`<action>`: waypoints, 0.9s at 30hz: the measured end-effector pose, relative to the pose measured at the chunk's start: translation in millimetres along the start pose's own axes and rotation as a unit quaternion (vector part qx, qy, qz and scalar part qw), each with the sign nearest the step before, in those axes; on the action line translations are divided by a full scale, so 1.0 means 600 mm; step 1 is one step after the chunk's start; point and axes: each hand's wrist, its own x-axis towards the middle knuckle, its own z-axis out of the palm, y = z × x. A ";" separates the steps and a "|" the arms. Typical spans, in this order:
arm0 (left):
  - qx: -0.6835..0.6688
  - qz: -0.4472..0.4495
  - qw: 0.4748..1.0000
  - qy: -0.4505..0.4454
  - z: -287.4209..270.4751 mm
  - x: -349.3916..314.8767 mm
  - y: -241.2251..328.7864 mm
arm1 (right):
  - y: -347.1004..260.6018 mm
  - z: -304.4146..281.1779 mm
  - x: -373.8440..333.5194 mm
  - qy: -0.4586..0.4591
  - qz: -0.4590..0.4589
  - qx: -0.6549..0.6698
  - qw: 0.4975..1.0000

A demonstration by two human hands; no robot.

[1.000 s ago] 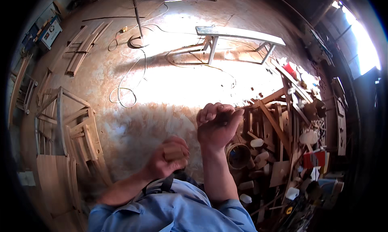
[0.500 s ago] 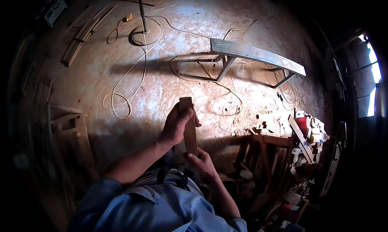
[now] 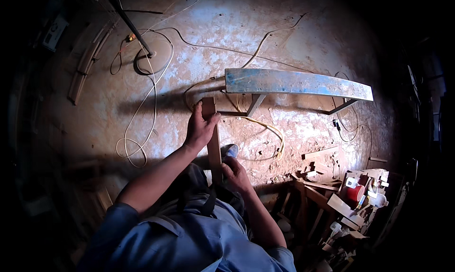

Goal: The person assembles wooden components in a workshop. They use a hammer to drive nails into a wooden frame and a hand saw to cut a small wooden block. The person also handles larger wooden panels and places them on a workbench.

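Observation:
A narrow wooden board (image 3: 214,146) stretches away from my body, its far end near the left end of the bench. Close to that far end, my left hand (image 3: 201,126) grips it, thumb on one side and fingers on the other. My right hand (image 3: 235,174) is closed on the near part of the board, at its right edge. The fingers of the right hand are partly hidden beneath it. Beyond the board stands a long low bench (image 3: 298,82) with a worn blue-grey top and angled legs.
A pole on a round base (image 3: 154,58) stands far left, with looping cables (image 3: 155,106) around it. Wooden strips (image 3: 87,65) lie beyond it. At right, a cluttered pile of offcuts (image 3: 343,208) holds a red container (image 3: 354,193). A yellow cord (image 3: 277,129) curls below the bench.
My view has shifted and the bench appears nearer, lower in the picture. Both hands still hold the board, its far end now close to the bench. A shoe shows beside the board.

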 end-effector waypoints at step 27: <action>0.149 -0.147 0.974 0.088 0.269 0.520 -0.281 | -0.057 -0.524 0.900 -0.027 0.064 -0.587 0.806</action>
